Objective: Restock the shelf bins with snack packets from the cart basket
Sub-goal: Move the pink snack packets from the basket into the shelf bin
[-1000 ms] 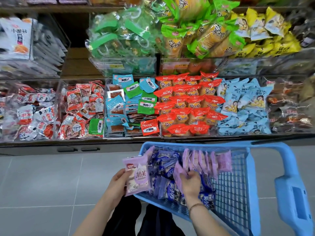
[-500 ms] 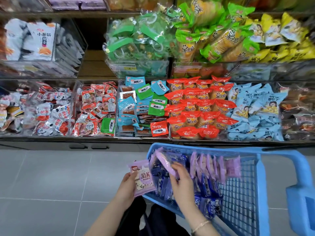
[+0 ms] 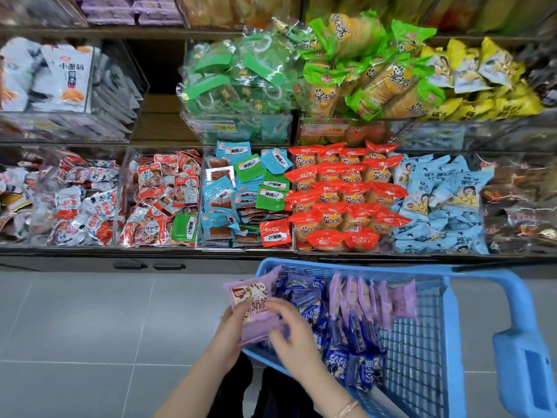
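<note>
Landmark = blue cart basket [image 3: 446, 342], low right in view, parked against the shelf front.

Both hands at the basket's near-left corner. Left hand [image 3: 224, 336] grips a small stack of pale purple packets [image 3: 254, 309] from below/left, thumb side on the edge; stack sits over the basket's left rim, tilted, printed face up. Right hand [image 3: 291, 330] lies on top of same stack, fingers spread & pressing the front packet, bracelet on wrist. So both closed on the purple stack, not wide.

Inside basket: dark blue packets [image 3: 355, 345] piled along the left & middle; a row of more purple packets [image 3: 379, 300] stands on edge toward the far wall, just right of the held stack. Right part of basket floor bare mesh.

Beyond basket's far edge, lower shelf w/ clear bins: orange-red packets [image 3: 343, 194] straight ahead, light blue packets [image 3: 443, 206] to their right, mixed blue/green/red flat sachets [image 3: 244, 197] to the left, red-white packs further left. Upper row above: green packs [image 3: 238, 79], green-orange packs, yellow ones far right. Top shelf partly blurred; some purple packs [image 3: 129, 10] up at upper left. Grey tiled floor [image 3: 90, 327] left of basket.
</note>
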`<state>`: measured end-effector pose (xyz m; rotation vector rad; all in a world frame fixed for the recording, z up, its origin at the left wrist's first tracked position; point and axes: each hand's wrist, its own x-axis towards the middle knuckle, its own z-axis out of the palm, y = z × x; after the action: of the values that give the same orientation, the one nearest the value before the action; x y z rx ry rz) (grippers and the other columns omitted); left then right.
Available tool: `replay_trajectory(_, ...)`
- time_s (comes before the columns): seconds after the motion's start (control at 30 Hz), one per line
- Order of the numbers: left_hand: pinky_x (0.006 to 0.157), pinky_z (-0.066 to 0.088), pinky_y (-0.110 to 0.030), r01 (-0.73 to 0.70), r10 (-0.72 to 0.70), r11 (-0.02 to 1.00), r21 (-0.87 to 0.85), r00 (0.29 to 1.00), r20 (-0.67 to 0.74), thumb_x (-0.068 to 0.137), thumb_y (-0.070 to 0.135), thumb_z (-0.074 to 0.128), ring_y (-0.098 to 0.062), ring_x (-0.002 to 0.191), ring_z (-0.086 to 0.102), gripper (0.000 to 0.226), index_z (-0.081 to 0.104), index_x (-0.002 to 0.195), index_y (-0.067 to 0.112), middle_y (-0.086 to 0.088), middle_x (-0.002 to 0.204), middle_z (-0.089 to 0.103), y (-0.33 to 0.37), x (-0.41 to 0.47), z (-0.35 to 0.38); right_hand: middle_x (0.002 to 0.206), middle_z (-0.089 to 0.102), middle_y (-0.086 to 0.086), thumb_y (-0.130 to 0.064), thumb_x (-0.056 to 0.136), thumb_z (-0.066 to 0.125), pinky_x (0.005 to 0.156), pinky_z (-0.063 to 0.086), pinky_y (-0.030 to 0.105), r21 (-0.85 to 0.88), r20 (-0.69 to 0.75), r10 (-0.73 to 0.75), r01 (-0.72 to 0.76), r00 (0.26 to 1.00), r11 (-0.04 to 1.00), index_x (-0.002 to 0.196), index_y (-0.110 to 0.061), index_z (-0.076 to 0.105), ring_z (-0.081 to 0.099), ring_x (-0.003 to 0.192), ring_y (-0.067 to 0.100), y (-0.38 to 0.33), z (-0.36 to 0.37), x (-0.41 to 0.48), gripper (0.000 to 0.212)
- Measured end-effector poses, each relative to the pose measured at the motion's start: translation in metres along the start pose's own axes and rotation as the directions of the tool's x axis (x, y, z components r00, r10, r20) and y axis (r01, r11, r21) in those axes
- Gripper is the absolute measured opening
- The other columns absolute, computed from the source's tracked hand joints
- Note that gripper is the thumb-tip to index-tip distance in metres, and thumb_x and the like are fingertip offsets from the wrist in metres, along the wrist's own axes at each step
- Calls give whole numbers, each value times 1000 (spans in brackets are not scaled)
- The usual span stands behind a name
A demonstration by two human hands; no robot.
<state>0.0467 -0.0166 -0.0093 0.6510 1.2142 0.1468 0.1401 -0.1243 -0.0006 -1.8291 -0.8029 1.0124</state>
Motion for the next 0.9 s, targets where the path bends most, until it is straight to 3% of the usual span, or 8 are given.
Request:
replay_trajectory(0.07,88,49,-48,-10,9,1000,-12,997,-73,92,20,56,-40,97,64,36,54,123,4,-24,111,67,4,-1,-11,110,59,-20,-4,87,53,85,44,7,180,-135,195,-170,971,969,103,-41,56,56,101,-7,10,-3,20,40)
replay_trajectory(0.17,83,51,-44,-33,29,999,-21,987,-155,93,20,55,-36,91,65,27,56,117,8,-20,106,69,11,-3,-34,93,57,-9,-17,93,54,79,43,21,175,-133,449,-425,884,888,94,-24,53,54,84,4,34,-3,66,7)
replay_trajectory(0.27,85,50,-44,-58,45,997,-53,973,-227,94,20,54,-35,92,65,27,57,117,7,-20,106,69,18,-7,-59,70,47,-3,-36,91,55,64,35,27,88,-45,620,-615,784,784,69,-20,43,46,63,13,53,11,111,29)
replay_trajectory(0.43,94,48,-47,-78,53,994,-81,959,-277,93,23,56,-37,104,64,34,55,124,9,-17,112,69,21,-11,-88,109,61,13,-36,88,59,92,50,44,115,17,748,-744,664,658,115,-5,56,60,104,32,74,46,154,42)
replay_trajectory(0.57,94,47,-47,-113,80,989,-99,955,-285,92,23,55,-37,106,64,35,56,124,7,-16,112,69,22,-12,-96,119,61,19,-25,94,48,93,48,39,-76,-23,709,-709,704,701,125,-3,54,60,108,34,77,47,150,39)
replay_trajectory(0.7,81,53,-40,-121,83,985,-124,959,-271,93,21,56,-33,94,67,32,57,121,6,-18,109,70,25,-13,-89,121,60,16,-13,95,46,77,41,29,-119,-51,535,-537,843,835,127,-5,51,58,103,28,57,21,110,34)
replay_trajectory(0.8,74,52,-38,-110,77,987,-114,962,-261,92,20,57,-33,87,67,33,55,119,3,-21,104,70,28,-13,-76,120,58,-11,-8,93,49,75,40,16,-149,-63,269,-276,961,950,134,-22,47,57,104,6,23,0,69,44)
replay_trajectory(0.9,85,51,-47,-89,58,988,-124,971,-232,90,21,60,-38,91,66,37,53,119,0,-25,103,69,33,-15,-57,118,41,-45,-6,89,49,79,34,-4,-218,-29,6,-12,1000,976,124,-57,35,45,101,-26,-16,-10,44,64)
